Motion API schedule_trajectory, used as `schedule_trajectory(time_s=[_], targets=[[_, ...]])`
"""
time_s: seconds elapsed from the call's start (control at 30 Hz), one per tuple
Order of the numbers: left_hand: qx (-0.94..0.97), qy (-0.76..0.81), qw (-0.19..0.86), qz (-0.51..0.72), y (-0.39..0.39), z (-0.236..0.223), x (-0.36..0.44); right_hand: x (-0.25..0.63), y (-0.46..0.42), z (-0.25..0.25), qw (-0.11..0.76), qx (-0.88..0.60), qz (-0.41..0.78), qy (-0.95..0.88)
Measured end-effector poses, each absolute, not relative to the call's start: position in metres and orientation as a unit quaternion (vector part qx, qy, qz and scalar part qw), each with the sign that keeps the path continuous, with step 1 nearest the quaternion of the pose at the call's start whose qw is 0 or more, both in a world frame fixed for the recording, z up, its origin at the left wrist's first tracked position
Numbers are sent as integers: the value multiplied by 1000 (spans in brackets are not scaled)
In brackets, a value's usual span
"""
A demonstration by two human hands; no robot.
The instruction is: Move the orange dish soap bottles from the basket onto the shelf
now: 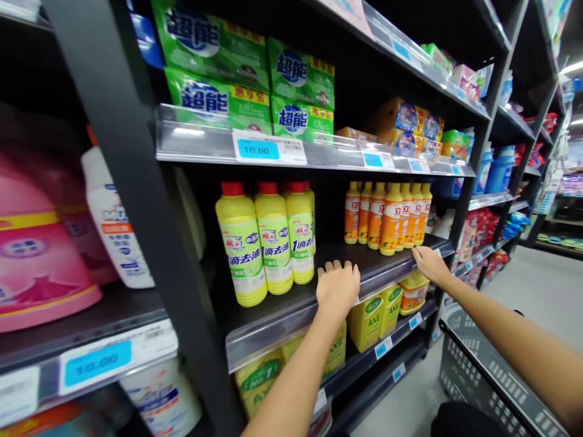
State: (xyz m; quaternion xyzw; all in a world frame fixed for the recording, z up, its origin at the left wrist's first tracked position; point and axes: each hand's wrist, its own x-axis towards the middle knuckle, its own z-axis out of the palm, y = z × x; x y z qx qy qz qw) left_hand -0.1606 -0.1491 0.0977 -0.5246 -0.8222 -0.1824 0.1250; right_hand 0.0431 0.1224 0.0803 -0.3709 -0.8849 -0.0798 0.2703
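My left hand (337, 286) rests on the front edge of the black middle shelf (368, 270), fingers curled over the lip, holding nothing I can name. Just left of it stand three yellow bottles with red caps (266, 243). My right hand (429, 263) lies on the same shelf edge further right, fingers stretched flat, below a row of several orange bottles (390, 218). Neither hand touches a bottle.
Green detergent packs (255, 79) fill the shelf above, with a 10.00 price tag (268, 148). Yellow AXE containers (371, 318) sit below. Pink and white jugs (50, 243) are at left. A grey shopping basket (483, 376) is at lower right, beside the aisle floor.
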Motion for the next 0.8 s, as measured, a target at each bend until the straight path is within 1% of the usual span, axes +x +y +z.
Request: schedule_trajectory(time_s=[0.13, 0.2, 0.27, 0.3, 0.37, 0.43, 0.53, 0.67, 0.8], targets=[[-526, -821, 129, -179, -151, 97, -161, 45, 116, 99, 239, -369, -96, -893], [-527, -821, 129, -177, -152, 97, -162, 45, 111, 120, 259, -376, -121, -881], [-526, -821, 132, -176, -152, 97, -162, 42, 104, 147, 308, -358, -183, -862], [-524, -823, 134, -175, -152, 98, -161, 38, 100, 163, 328, -326, -227, -857], [-520, -824, 139, -175, -152, 97, -161, 23, 89, 194, 332, -223, -324, -857], [-517, -824, 147, -177, -152, 97, -160, 0, 76, 219, 280, -125, -395, -866], [-513, -824, 159, -181, -151, 95, -159, -47, 61, 233, 178, -78, -449, -872], [-508, -823, 170, -189, -149, 93, -159, -112, 58, 214, 42, -69, -475, -876], [-509, -822, 168, -191, -148, 94, -158, -164, 77, 189, -3, -51, -480, -876]])
